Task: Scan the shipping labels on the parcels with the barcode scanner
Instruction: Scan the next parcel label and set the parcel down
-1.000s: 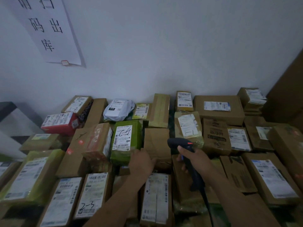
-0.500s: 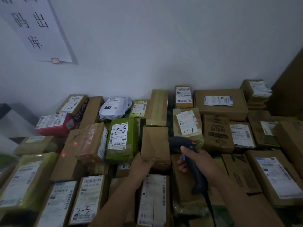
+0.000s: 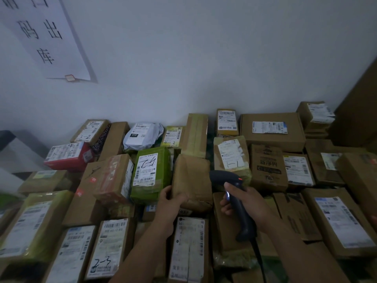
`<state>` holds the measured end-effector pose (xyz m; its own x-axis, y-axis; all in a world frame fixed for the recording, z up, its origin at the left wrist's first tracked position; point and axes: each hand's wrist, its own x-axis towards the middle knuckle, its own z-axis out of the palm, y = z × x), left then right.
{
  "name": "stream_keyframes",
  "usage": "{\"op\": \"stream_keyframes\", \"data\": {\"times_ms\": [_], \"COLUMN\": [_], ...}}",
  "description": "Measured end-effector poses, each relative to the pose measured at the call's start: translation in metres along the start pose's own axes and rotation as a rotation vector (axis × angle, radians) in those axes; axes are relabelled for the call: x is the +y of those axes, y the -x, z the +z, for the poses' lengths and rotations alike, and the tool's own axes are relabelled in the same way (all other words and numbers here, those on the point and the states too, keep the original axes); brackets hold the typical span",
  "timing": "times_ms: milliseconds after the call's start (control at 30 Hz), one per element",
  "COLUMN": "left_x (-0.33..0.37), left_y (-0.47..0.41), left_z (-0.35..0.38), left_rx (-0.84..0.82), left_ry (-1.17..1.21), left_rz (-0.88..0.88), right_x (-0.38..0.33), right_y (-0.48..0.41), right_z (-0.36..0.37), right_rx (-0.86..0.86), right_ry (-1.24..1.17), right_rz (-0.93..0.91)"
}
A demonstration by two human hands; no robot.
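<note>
Many parcels with white shipping labels cover the surface against the wall. My left hand (image 3: 169, 203) grips the near left corner of a plain brown parcel (image 3: 192, 180) in the middle, whose visible face shows no label. Left of it lies a green parcel (image 3: 152, 174) with a handwritten label. My right hand (image 3: 242, 203) holds the dark barcode scanner (image 3: 231, 193) by its handle, head pointing away toward the brown parcel, cable trailing down. Behind the scanner is a parcel marked "1-1" (image 3: 231, 156).
A large brown box (image 3: 272, 132) and smaller cartons stand along the wall at the back. A red parcel (image 3: 68, 155) lies far left. A paper sign (image 3: 43, 35) hangs on the wall. A dark panel (image 3: 361, 111) rises at the right edge.
My left hand has moved from the green parcel's corner to the plain brown parcel and taken hold of it. The scanner hand stays beside it.
</note>
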<state>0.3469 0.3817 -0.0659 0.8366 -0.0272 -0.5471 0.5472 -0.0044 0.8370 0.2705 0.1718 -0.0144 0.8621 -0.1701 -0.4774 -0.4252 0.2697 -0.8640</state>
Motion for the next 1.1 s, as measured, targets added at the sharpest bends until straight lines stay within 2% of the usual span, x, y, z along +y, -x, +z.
{"op": "stream_keyframes", "data": {"times_ms": [133, 300, 367, 533, 700, 800, 900, 1033, 1100], "left_x": [0.011, 0.026, 0.031, 0.031, 0.027, 0.031, 0.033, 0.028, 0.026], "left_y": [0.019, 0.048, 0.063, 0.099, 0.139, 0.155, 0.169, 0.185, 0.189], "left_z": [0.002, -0.007, -0.008, -0.006, -0.012, -0.021, -0.025, -0.036, -0.043], "left_rx": [0.012, 0.011, -0.062, -0.224, -0.365, -0.303, -0.277, -0.377, -0.436], "left_ry": [0.117, 0.082, 0.154, 0.333, 0.156, -0.138, -0.367, -0.148, -0.152], "left_rz": [0.008, 0.196, 0.225, 0.149, 0.302, 0.478, 0.541, 0.464, 0.427], "right_x": [-0.006, -0.01, -0.013, -0.013, -0.008, -0.004, -0.002, 0.0, 0.001], "right_y": [0.011, 0.036, 0.048, 0.073, 0.102, 0.116, 0.13, 0.147, 0.154], "right_z": [-0.003, -0.004, -0.002, 0.0, 0.003, 0.003, 0.011, 0.03, 0.037], "right_rx": [-0.012, -0.064, -0.052, 0.097, 0.031, 0.033, 0.012, -0.026, -0.045], "right_ry": [0.022, 0.006, -0.036, -0.227, -0.42, -0.483, -0.54, -0.537, -0.507], "right_rz": [-0.002, -0.069, -0.115, -0.127, -0.125, -0.154, -0.188, -0.21, -0.231]}}
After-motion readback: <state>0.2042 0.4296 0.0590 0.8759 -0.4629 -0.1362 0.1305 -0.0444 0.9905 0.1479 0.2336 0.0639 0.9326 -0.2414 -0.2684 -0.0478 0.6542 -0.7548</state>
